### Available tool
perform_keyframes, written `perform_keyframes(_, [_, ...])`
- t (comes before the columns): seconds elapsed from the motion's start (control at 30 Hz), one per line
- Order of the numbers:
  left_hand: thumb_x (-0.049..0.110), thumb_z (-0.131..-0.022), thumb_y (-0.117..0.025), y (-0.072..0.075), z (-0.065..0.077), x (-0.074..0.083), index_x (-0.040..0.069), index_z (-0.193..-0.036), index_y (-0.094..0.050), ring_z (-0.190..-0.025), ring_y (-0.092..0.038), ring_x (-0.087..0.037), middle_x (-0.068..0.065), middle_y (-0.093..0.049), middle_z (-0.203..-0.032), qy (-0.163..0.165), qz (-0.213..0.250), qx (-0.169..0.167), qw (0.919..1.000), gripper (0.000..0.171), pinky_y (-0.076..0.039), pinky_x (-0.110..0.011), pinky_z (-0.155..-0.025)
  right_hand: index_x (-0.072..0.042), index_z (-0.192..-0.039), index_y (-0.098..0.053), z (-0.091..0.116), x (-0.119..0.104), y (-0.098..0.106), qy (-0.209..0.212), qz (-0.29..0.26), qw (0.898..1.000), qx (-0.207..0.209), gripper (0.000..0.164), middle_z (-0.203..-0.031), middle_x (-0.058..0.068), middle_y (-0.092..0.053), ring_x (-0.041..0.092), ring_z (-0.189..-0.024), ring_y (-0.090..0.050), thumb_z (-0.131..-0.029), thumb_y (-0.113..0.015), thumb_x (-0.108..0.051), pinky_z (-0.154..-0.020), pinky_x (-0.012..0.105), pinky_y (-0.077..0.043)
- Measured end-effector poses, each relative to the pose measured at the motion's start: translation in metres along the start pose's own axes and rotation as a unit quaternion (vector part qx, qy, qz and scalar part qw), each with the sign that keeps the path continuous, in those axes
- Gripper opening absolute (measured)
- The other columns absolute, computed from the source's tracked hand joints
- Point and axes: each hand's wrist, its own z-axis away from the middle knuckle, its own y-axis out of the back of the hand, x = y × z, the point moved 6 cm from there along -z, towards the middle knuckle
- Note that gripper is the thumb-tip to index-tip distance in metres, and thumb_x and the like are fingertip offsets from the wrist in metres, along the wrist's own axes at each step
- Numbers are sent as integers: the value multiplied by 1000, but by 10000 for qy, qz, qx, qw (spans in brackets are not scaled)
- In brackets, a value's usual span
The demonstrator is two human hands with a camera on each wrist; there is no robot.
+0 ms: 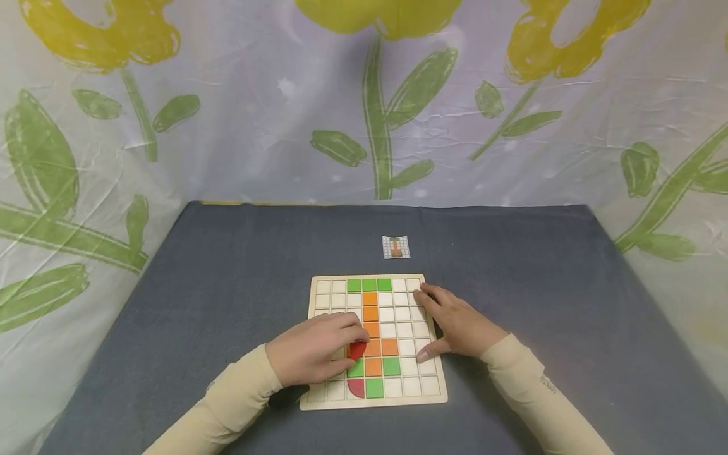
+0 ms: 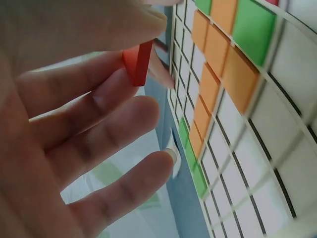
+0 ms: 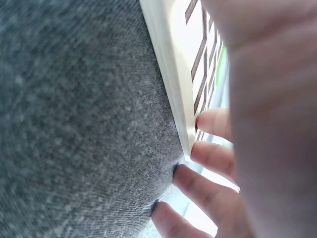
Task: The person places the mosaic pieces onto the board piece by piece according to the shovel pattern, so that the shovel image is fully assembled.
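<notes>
A pale wooden grid board (image 1: 398,400) lies on the table, with green, orange and red tiles among its white squares. My left hand (image 1: 318,347) is over the board's left half and pinches a red tile (image 1: 357,350) with a curved edge between thumb and fingers. In the left wrist view the red tile (image 2: 139,64) is held on a tilt, apart from the board, beside an orange tile (image 2: 240,82). My right hand (image 1: 461,325) rests along the board's right edge, fingers spread. The right wrist view shows its fingertips (image 3: 213,121) at the board's rim (image 3: 173,89).
Behind the board lies a small card (image 1: 395,247) with a printed grid and coloured figure. A rounded red tile (image 1: 356,387) sits in the bottom row beside a green tile (image 1: 375,388). A flower-printed cloth (image 1: 256,126) hangs behind the dark table (image 1: 239,265).
</notes>
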Motion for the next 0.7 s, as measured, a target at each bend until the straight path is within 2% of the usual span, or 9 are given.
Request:
perform_keyframes(0.2, [19, -82, -75, -9, -17, 10, 14, -103, -65, -82, -52, -8, 5, -57, -97, -207, 10, -152, 9997, 24, -46, -21, -77, -5, -148, -31, -1, 0, 0, -68, 11, 10000, -26, 112, -150, 19, -31, 37, -134, -36, -64, -75, -65, -103, 55, -38])
perform_keyframes(0.37, [24, -82, -76, -22, -27, 18, 16, -102, -66, -80, -46, -7, 6, -52, -91, -446, -38, -257, 9987, 24, -39, -14, -70, -4, -148, -32, 0, 0, 0, 9, 34, 10000, 41, 111, -149, 20, -32, 37, -134, -37, -65, -76, -63, -103, 55, -38])
perform_keyframes(0.53, [27, -80, -78, -35, -32, 24, 20, -94, -67, -76, -41, -7, 8, -47, -84, -542, -156, -308, 9979, 19, -32, -13, -67, -4, -148, -31, 1, 0, 0, 67, -11, 10000, 49, 111, -149, 21, -31, 37, -135, -36, -65, -76, -62, -103, 55, -37])
perform_keyframes(0.7, [28, -77, -79, -46, -34, 27, 23, -89, -66, -76, -41, -6, 10, -47, -82, -537, -138, -582, 9968, 18, -30, -12, -67, -4, -148, -31, 1, 1, 0, 65, -38, 10000, 41, 111, -149, 21, -31, 37, -135, -36, -65, -76, -63, -104, 55, -37])
